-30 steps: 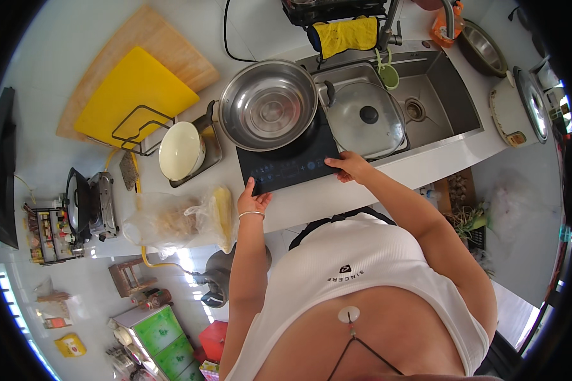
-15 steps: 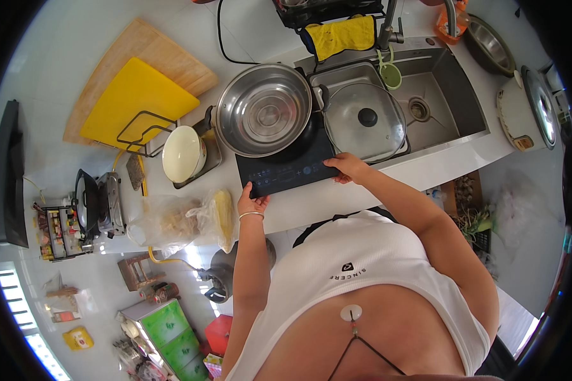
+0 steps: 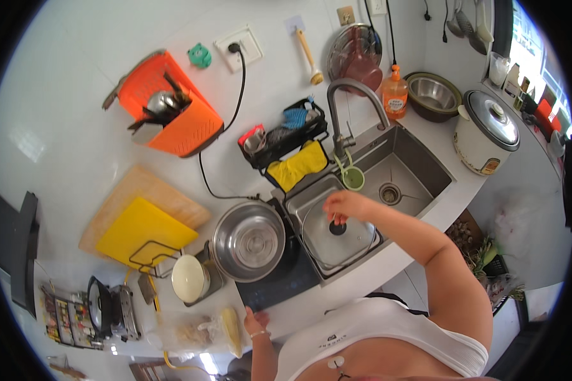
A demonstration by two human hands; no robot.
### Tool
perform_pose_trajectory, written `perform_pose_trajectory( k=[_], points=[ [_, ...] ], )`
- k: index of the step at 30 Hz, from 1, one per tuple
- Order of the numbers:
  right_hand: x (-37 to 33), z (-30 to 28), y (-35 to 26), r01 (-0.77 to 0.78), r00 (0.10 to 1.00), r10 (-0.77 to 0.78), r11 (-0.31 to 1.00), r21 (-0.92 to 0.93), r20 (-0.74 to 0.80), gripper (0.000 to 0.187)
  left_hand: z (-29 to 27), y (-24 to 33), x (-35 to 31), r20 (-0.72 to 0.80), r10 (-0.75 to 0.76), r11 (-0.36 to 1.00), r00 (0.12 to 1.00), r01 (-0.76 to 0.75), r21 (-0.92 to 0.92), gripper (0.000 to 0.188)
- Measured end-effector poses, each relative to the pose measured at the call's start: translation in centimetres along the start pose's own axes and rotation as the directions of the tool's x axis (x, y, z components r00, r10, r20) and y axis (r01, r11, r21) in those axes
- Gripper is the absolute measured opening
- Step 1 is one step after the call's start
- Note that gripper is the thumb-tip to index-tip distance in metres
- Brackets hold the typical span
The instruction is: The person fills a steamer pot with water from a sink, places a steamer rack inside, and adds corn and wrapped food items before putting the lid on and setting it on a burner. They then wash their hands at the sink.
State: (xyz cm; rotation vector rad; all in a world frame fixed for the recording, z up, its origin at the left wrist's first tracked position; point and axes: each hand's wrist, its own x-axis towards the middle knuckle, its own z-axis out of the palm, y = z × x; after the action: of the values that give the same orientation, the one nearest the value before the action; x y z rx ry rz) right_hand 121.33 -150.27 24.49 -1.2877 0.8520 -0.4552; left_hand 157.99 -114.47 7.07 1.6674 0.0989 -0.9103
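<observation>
The right hand (image 3: pixel 348 205) is hovering by the lid's (image 3: pixel 322 242) knob (image 3: pixel 337 229), best pinched squarely; its and the left hand's (image 3: pixel 256 322) grips aren't showing clearly.

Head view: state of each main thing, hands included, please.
Steel pan: uncovered, empty
White bowl: uncovered
Glass lid: lying over the sink
Rice cooker: covered
Plug: in the socket
Yellow cloth: draped on the rack
Left hand: at the cooktop's edge
Right hand: over the glass lid
</observation>
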Motion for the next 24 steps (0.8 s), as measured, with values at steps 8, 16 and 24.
perform_pose_trajectory(
  k=[8, 16, 24],
  points=[
    [1.4, -15.5, -27.1, 0.555, 0.794, -0.512, 0.831, 0.048, -0.327, 0.037, -0.9, -4.7, -4.1, 0.508, 0.436, -0.057, 0.743, -0.541, 0.839, 0.092],
    [6.8, -23.1, -41.0, 0.789, 0.608, -0.372, 0.382, 0.481, -0.701, 0.038, 2.0, -4.0, -6.7, 0.342, 0.013, -0.107, 0.939, -0.339, 0.935, 0.113],
    [1.8, -25.1, -44.9, 0.807, 0.462, -0.389, 0.557, 0.197, -0.797, 0.013, 4.1, -3.4, -6.0, 0.34, 0.1, -0.248, 0.935, -0.308, 0.918, 0.114]
  ],
)
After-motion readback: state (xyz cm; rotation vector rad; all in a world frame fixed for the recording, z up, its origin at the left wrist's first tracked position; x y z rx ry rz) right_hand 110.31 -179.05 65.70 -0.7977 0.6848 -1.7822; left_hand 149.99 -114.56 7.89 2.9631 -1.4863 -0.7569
